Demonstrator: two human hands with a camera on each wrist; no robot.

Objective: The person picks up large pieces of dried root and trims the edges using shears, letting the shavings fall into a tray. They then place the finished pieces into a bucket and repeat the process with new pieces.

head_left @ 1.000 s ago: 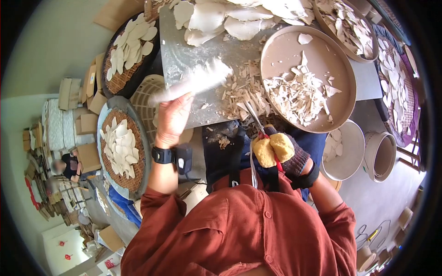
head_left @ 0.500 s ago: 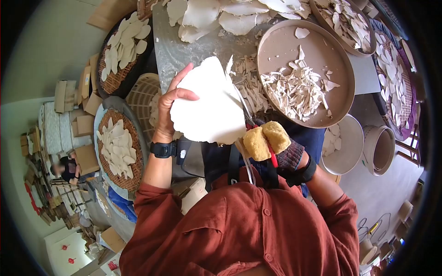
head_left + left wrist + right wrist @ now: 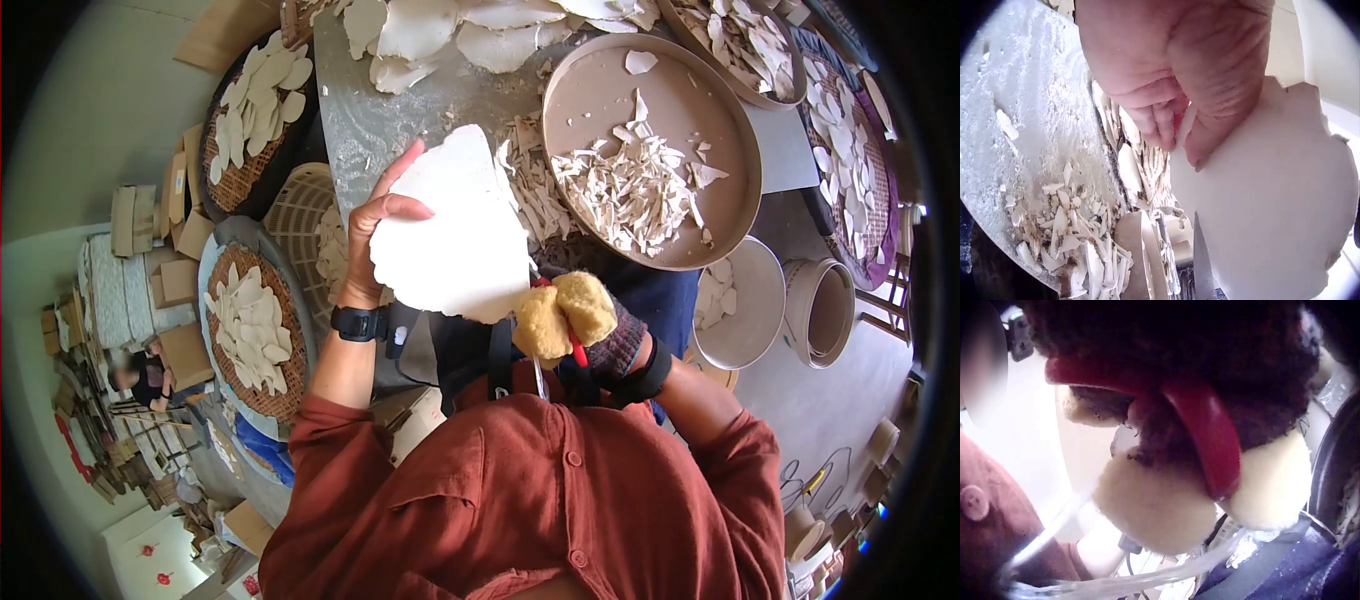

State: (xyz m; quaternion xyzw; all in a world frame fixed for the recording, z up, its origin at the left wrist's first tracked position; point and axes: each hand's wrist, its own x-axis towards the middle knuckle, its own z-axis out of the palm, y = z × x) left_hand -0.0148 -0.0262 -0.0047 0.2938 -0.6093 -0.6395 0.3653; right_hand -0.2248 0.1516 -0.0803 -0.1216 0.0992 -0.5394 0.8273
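My bare left hand (image 3: 366, 240) pinches a thin, flat white slice (image 3: 450, 230) by its left edge, thumb on the near face. The slice has a wavy, uneven rim and faces up toward the head view. My right hand (image 3: 622, 338), in a dark knitted glove, grips shears with red handles (image 3: 1207, 437). Yellow foam pads (image 3: 586, 306) are wrapped on the handles. In the left wrist view a shear blade (image 3: 1202, 259) shows at the slice's edge; in the head view the slice hides most of the blades.
A round tan tray (image 3: 725, 185) of white offcuts stands on the metal table (image 3: 365, 125), with loose scraps (image 3: 535, 190) beside it. Larger slices (image 3: 415, 30) lie at the table's far side. Woven trays (image 3: 285, 395) of trimmed pieces and a white bucket (image 3: 765, 310) stand around.
My left hand has turned the slice from a blurred, nearly edge-on position to face up and brought it to the shears. The shear blades, bare earlier, are now mostly behind it.
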